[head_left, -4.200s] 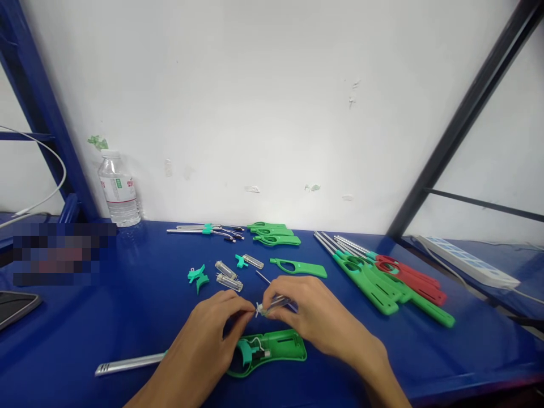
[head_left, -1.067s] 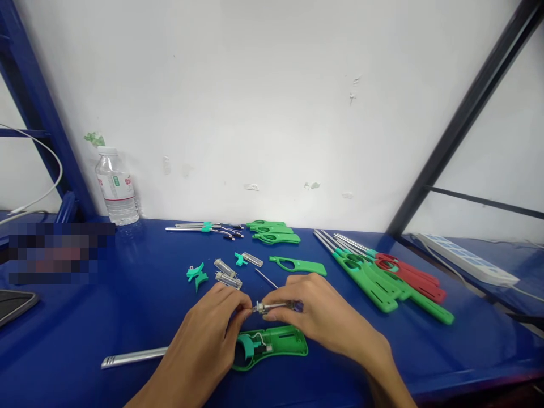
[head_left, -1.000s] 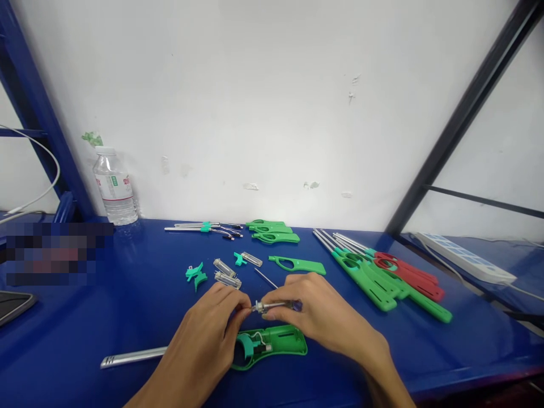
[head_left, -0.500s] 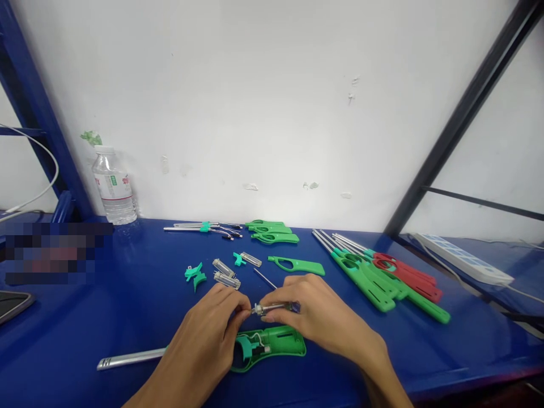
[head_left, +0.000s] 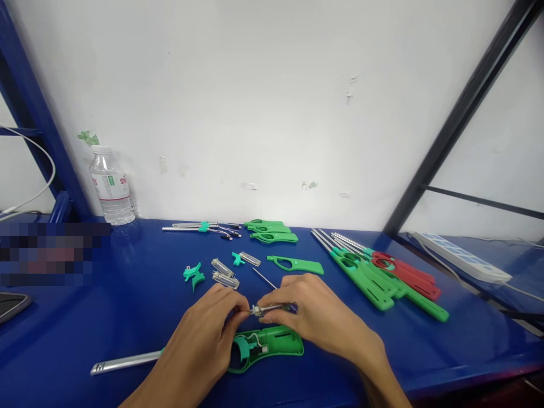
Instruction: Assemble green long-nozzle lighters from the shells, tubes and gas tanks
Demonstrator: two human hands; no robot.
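Observation:
A small clear part with a metal tip is held between the thumb and fingers of my right hand. At its tip, the thumb and forefinger of my left hand are pinched together; what they grip is too small to name. Below both hands lies an open green lighter shell, with a teal trigger and a white wire inside. Its silver tube extends left beneath my left wrist. Beyond my hands are clear fuel tanks, teal triggers and a thin rod.
Green shell halves and metal tubes with wires lie farther back. Several green and red lighters are piled at right. A water bottle stands back left, with a phone at the left edge.
The view has shifted slightly, so the objects appear a little farther left. Both hands keep nearly the same pose around the clear part.

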